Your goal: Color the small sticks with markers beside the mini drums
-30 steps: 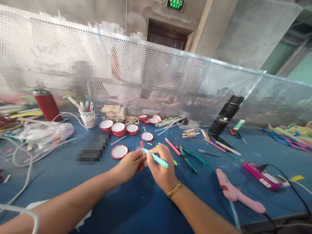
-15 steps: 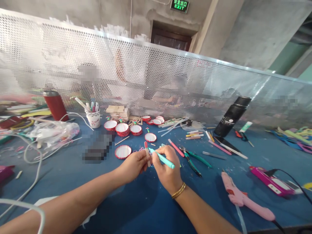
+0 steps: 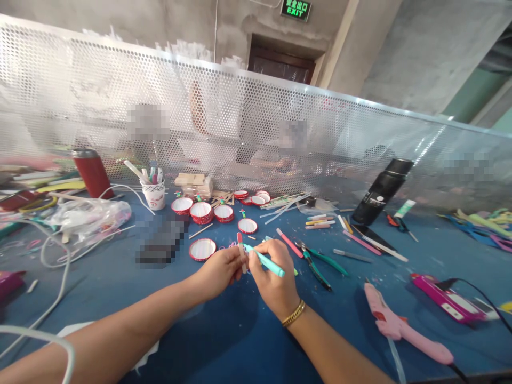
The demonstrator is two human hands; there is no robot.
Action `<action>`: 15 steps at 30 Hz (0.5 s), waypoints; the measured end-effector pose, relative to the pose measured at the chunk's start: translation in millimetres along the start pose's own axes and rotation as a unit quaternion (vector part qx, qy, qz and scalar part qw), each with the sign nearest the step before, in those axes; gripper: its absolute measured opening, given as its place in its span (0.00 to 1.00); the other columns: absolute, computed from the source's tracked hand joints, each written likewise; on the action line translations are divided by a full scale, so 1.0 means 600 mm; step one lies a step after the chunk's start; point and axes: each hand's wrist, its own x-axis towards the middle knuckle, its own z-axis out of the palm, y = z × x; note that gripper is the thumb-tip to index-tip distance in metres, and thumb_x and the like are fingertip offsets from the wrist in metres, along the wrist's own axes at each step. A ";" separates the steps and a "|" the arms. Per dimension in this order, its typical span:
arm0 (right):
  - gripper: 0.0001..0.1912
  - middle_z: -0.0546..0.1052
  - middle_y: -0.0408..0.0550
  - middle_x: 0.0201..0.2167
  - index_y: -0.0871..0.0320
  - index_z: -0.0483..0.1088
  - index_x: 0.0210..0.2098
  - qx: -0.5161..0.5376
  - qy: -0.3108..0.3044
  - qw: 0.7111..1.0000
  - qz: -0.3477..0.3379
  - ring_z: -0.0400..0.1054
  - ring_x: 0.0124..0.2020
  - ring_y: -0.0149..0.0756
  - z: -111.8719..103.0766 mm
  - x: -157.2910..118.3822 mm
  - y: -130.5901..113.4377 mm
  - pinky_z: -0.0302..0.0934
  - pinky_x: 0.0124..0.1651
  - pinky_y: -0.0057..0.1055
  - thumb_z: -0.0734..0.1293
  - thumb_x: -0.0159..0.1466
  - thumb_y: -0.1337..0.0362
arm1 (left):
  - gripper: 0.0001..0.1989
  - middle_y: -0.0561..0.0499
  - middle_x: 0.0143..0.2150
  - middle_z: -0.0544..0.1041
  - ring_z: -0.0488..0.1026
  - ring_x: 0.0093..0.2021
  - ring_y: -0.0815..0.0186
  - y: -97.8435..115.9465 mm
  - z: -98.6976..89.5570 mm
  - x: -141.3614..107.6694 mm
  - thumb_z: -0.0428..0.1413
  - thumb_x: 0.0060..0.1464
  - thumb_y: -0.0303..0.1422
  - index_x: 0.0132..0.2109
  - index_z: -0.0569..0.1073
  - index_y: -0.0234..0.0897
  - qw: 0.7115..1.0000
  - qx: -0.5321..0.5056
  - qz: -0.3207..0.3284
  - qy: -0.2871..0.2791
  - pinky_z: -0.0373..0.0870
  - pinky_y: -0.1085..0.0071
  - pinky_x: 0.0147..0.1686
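Between the fingertips of my left hand (image 3: 219, 271) stands a small wooden craft stick (image 3: 240, 241), its upper end coloured red. My right hand (image 3: 276, 269), with a gold bracelet at the wrist, grips a turquoise marker pen (image 3: 272, 265). The pen's tip points left and meets or nearly meets the stick; I cannot tell whether they touch. Just beyond my left hand lies a round white disc with a red rim (image 3: 202, 249). A similar disc (image 3: 247, 226) with a small coloured stick at its top lies farther back.
Green-handled pliers (image 3: 316, 265) and a pink marker (image 3: 289, 243) lie right of my hands. A pink glue gun (image 3: 400, 325) rests at front right. A black bottle (image 3: 378, 192), a red bottle (image 3: 92, 173) and a paper cup of pens (image 3: 153, 195) stand before a perforated metal screen (image 3: 224, 117).
Both hands stay in nearly the same place. The turquoise marker has shifted very slightly at its back end; the stick keeps its position.
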 end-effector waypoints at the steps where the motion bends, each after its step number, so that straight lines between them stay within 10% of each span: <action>1: 0.07 0.70 0.44 0.24 0.55 0.64 0.27 0.001 0.000 1.000 0.002 0.64 0.30 0.36 0.000 0.000 0.000 0.59 0.40 0.36 0.62 0.63 0.66 | 0.20 0.57 0.21 0.64 0.58 0.20 0.73 0.001 0.000 0.000 0.45 0.57 0.50 0.29 0.63 0.37 1.000 0.001 0.003 0.000 0.53 0.75 0.21; 15: 0.06 0.70 0.44 0.25 0.56 0.64 0.28 0.005 -0.005 1.000 -0.010 0.64 0.31 0.36 0.003 -0.003 -0.001 0.59 0.41 0.37 0.62 0.63 0.67 | 0.19 0.57 0.21 0.64 0.58 0.20 0.73 -0.003 0.002 0.000 0.45 0.57 0.48 0.30 0.63 0.37 1.000 0.005 -0.010 -0.005 0.53 0.75 0.21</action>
